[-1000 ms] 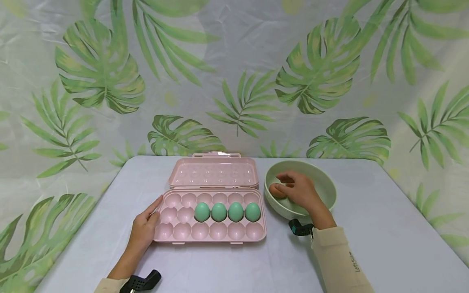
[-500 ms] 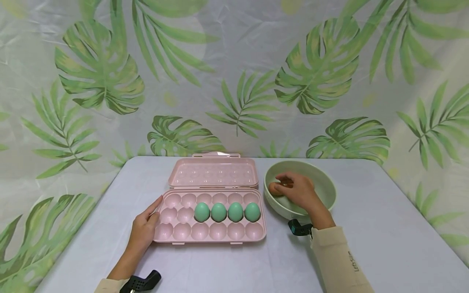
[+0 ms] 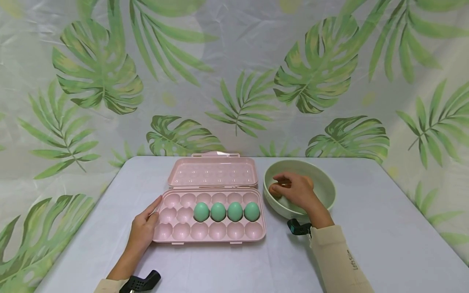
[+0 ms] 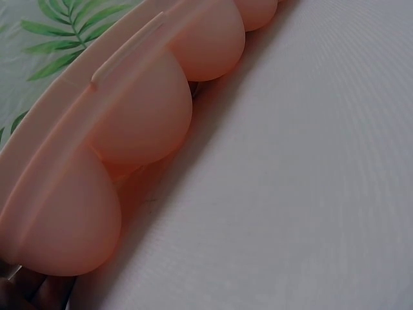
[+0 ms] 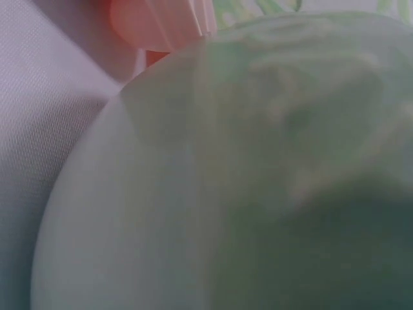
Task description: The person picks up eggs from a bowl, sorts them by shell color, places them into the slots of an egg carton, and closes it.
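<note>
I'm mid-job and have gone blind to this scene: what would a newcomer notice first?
Probably the four green eggs, filling the right end of the middle row in the open pink egg tray. The left hand holds that tray's left end. To its right, the right hand reaches into a pale green bowl, beside a brown egg.

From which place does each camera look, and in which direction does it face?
Head: worn on the head, facing forward and down at pink tray, green bowl, left hand, right hand and sleeves.
Left wrist: on that wrist, facing the tray's underside cups; fingers show lower left.
Right wrist: on that wrist, facing the bowl's outer wall; no hand clearly shows.
Head and right wrist share the bowl.
</note>
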`<control>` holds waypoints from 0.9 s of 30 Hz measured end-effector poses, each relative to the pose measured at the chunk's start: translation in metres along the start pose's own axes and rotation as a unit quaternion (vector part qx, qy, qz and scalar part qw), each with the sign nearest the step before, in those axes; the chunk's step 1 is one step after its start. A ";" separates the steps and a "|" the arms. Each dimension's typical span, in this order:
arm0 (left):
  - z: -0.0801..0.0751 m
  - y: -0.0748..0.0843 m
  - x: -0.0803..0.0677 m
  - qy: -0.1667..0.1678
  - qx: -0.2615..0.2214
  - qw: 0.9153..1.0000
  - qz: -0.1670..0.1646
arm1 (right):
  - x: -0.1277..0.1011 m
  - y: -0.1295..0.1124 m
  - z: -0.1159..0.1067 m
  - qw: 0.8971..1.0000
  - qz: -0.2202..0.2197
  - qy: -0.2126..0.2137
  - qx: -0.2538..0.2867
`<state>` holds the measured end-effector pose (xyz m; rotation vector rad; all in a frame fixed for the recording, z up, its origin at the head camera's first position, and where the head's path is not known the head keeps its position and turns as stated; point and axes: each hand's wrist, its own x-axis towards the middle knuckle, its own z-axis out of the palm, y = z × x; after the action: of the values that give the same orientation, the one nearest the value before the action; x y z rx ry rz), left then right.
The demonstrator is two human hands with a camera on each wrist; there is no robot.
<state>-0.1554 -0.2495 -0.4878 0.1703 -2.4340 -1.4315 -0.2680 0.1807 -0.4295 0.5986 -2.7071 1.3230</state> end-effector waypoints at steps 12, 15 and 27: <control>-0.001 -0.001 0.000 0.001 0.003 1.000 0.001 | 0.000 0.001 0.001 1.000 -0.005 -0.003 0.012; -0.001 -0.001 0.000 0.002 0.005 1.000 0.001 | 0.000 0.000 0.002 1.000 -0.005 -0.008 0.019; -0.001 0.000 -0.001 0.003 0.009 1.000 0.002 | -0.002 0.001 0.001 0.999 -0.005 -0.041 0.004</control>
<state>-0.1546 -0.2501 -0.4879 0.1726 -2.4421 -1.4064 -0.2666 0.1808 -0.4317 0.6810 -2.7601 1.3370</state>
